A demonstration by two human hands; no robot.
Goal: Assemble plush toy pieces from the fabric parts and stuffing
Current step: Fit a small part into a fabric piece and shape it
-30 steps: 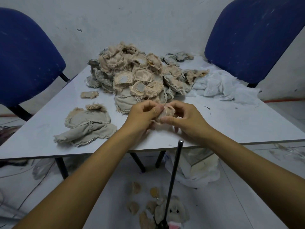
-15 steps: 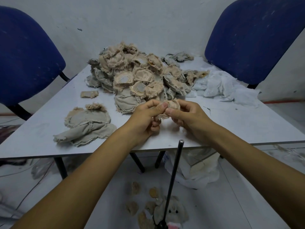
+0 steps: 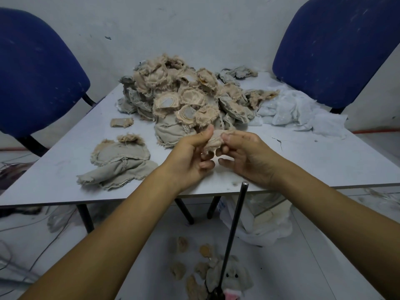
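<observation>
Hands meet above the table's (image 3: 324,161) near edge, both pinching one small tan fabric piece (image 3: 214,140): left hand (image 3: 190,156) at its 9 o'clock, right hand (image 3: 246,156) at 3. Since a second ago the piece has lifted and spread wider, seemingly being opened or turned. Pile (image 3: 184,94) lies at 12, rod (image 3: 236,234) at 6.

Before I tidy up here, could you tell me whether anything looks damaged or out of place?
Yes: several tan fabric pieces and a plush toy lie on the floor below the table's near edge, not on the pile. A dark crack marks the tabletop right of the hands.
</observation>
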